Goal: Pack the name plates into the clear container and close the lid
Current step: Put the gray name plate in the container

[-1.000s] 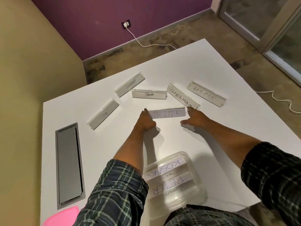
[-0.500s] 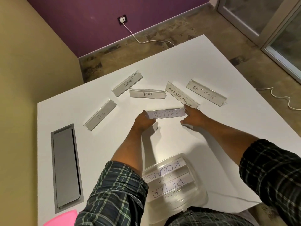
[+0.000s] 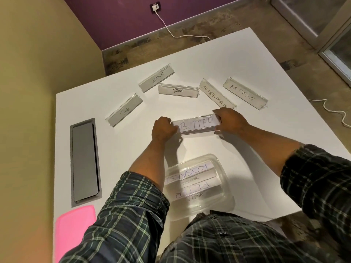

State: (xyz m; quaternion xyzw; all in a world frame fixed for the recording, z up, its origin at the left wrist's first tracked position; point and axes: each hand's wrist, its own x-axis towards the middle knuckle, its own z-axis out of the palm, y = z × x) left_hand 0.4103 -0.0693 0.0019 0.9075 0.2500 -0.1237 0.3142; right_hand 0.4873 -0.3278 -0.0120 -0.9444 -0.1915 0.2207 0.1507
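At frame centre the left hand [image 3: 163,128] and right hand [image 3: 228,120] each pinch one end of the BUTTER plate [image 3: 196,124] above the white table [image 3: 247,59]; the clear container [image 3: 226,184] (plates already inside) sits below centre, pink lid [image 3: 73,232] lower left

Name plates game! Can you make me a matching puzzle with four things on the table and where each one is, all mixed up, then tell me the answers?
Things:
1. BUTTER plate
2. PETER plate
3. pink lid
4. BATMAN plate

Places:
A. lying in the clear container
B. near left corner of the table
C. farthest right of the loose plates
D. held at its ends by the left hand and right hand

Pairs: 1-D, 2-A, 3-B, 4-C
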